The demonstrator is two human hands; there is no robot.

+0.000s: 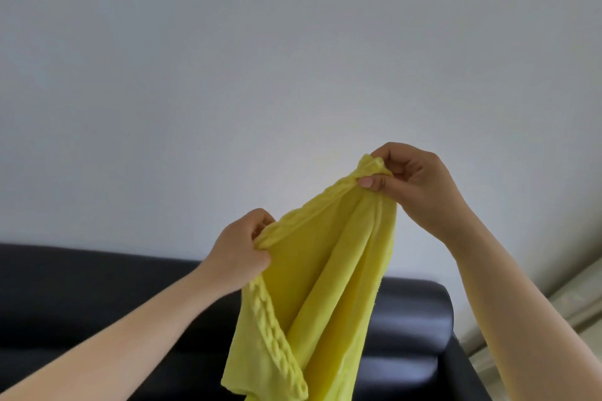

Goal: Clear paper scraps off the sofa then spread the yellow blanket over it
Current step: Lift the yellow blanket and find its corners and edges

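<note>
left hand (239, 251) and right hand (420, 187) pinching yellow blanket (322, 286) edge, raised above black sofa (97, 296)

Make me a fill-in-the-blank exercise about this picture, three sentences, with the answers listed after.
1. The soft fabric blanket with a braided edge, held up in the air, is ____ in colour.
2. The right hand grips it ____ than the left hand.
3. The glossy leather-look sofa behind it is ____ in colour.
Missing words: yellow; higher; black.
</note>
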